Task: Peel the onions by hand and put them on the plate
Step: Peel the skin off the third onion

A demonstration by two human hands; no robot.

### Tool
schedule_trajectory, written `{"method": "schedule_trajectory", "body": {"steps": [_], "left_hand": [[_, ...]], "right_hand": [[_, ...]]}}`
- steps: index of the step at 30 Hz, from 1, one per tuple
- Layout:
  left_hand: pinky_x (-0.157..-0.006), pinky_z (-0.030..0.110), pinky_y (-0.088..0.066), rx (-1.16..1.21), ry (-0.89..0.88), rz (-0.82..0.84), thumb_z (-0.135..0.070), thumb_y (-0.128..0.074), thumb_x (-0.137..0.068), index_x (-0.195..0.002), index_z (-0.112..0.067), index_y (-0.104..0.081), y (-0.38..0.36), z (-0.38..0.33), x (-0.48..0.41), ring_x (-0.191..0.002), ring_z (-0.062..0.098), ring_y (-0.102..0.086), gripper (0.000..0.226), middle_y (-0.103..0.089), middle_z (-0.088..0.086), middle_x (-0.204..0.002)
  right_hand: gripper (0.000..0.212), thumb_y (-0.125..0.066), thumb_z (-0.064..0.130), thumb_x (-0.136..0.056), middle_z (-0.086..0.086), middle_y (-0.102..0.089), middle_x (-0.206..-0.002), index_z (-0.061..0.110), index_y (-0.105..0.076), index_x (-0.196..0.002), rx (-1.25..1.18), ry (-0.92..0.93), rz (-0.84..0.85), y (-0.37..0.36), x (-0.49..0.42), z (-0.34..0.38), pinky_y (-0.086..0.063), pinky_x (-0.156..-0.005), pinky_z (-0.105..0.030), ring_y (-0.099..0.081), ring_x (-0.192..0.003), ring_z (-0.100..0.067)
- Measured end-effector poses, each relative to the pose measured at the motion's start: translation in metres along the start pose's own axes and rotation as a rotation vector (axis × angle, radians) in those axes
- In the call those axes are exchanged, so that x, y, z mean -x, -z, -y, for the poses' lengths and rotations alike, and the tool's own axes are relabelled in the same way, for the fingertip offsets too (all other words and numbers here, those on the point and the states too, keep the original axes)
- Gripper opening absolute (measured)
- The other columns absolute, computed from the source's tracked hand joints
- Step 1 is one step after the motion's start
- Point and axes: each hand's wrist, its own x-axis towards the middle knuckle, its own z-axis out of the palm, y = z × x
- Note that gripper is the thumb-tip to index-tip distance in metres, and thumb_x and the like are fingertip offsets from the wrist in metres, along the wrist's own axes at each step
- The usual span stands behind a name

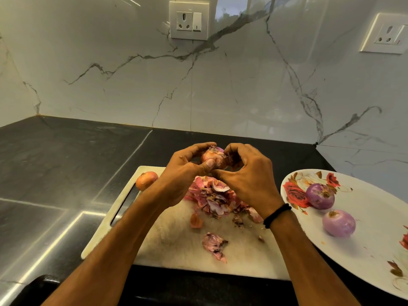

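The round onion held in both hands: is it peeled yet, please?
Partly peeled: the round onion has brown papery skin over most of it, purple flesh bared at top.

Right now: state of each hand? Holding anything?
Left hand: closed, grips the partly peeled onion above the cutting board.
Right hand: closed, fingers curled on the same onion, at its loose skin.

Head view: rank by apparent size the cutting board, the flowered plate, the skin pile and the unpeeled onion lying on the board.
1. cutting board
2. flowered plate, partly cut off by the frame, so its rank is unsure
3. skin pile
4. unpeeled onion
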Motion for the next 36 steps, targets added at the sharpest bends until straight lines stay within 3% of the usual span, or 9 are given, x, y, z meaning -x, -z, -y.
{"method": "schedule_trajectory", "body": {"steps": [12,17,21,30,36], "left_hand": [[-0.097,0.038,-0.055,-0.052,0.028,0.014,0.005,-0.057,-0.094,-0.124,-0.019,-0.062,-0.003,0.003,-0.001,-0.12,0.025,-0.06,0.038,-0.063,0.008,-0.128],[-0.1,0.038,-0.054,-0.014,0.034,-0.024,-0.002,-0.059,-0.094,-0.117,-0.02,-0.065,-0.002,0.001,-0.002,-0.117,0.027,-0.063,0.03,-0.068,0.009,-0.122],[-0.099,0.037,-0.054,0.039,0.024,-0.057,-0.001,-0.058,-0.095,-0.117,-0.017,-0.064,-0.002,-0.001,-0.002,-0.114,0.028,-0.065,0.028,-0.068,0.011,-0.118],[-0.096,0.033,-0.056,0.246,0.062,-0.112,-0.006,-0.048,-0.101,-0.127,0.0,-0.06,0.0,-0.009,0.0,-0.11,0.031,-0.066,0.03,-0.067,0.018,-0.118],[-0.093,0.035,-0.057,0.348,0.132,-0.039,-0.007,-0.042,-0.103,-0.127,0.003,-0.059,-0.005,-0.012,0.005,-0.109,0.035,-0.066,0.031,-0.065,0.024,-0.123]], "right_hand": [[0.045,-0.074,0.058,-0.063,0.011,-0.058,-0.081,0.023,-0.062,-0.089,-0.009,-0.027,0.094,0.007,0.001,0.002,-0.049,-0.067,-0.007,-0.058,-0.072,-0.005],[0.035,-0.079,0.041,-0.072,0.001,-0.064,-0.081,0.012,-0.07,-0.087,-0.042,0.001,0.066,0.002,0.002,-0.001,-0.051,-0.069,-0.009,-0.059,-0.072,-0.007],[0.034,-0.077,0.042,-0.073,0.001,-0.064,-0.083,0.013,-0.069,-0.089,-0.06,0.019,0.045,0.001,0.0,0.002,-0.053,-0.074,-0.013,-0.061,-0.075,-0.009],[0.022,-0.082,0.025,-0.079,0.005,-0.069,-0.081,0.014,-0.066,-0.09,-0.157,-0.028,0.061,0.0,0.001,0.004,-0.055,-0.075,-0.014,-0.066,-0.08,-0.008],[0.017,-0.075,0.016,-0.086,-0.004,-0.066,-0.075,0.009,-0.06,-0.089,-0.287,-0.144,0.073,0.011,-0.003,0.002,-0.061,-0.066,-0.036,-0.07,-0.068,-0.016]]}}
